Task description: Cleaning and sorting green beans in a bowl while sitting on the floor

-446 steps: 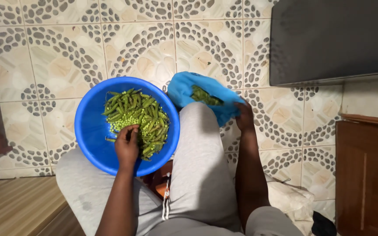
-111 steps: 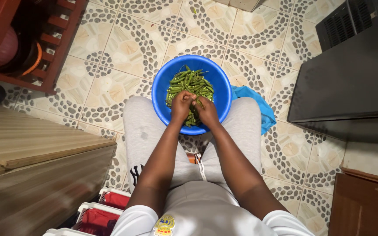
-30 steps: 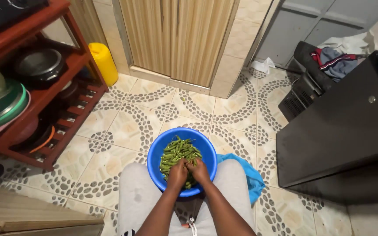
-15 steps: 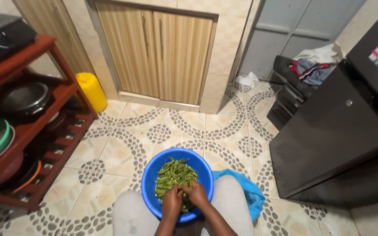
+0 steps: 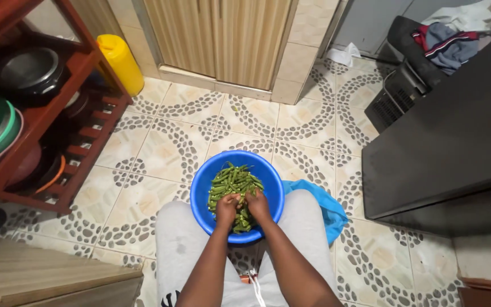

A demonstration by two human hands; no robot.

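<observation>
Head view, looking down over your knees. Your left hand (image 5: 227, 206) and right hand (image 5: 257, 203) meet side by side over the near half of the blue plastic basin (image 5: 201, 187), which rests between your knees on the patterned tile floor (image 5: 160, 142). Both hands are closed on one green bean pod (image 5: 240, 200) held between them. Its long axis runs roughly left to right across the gap from one hand to the other, so neither hand is nearer to it. The heap of green beans (image 5: 231, 181) lies directly beyond your fingertips, away from your body, most pods pointing away from you. A blue plastic bag (image 5: 326, 209) lies just outside your right knee, nearer your right hand. A red shelf rack (image 5: 46, 113) of pots stands well apart on your left, with a yellow jerrycan (image 5: 120, 62) beyond it.
</observation>
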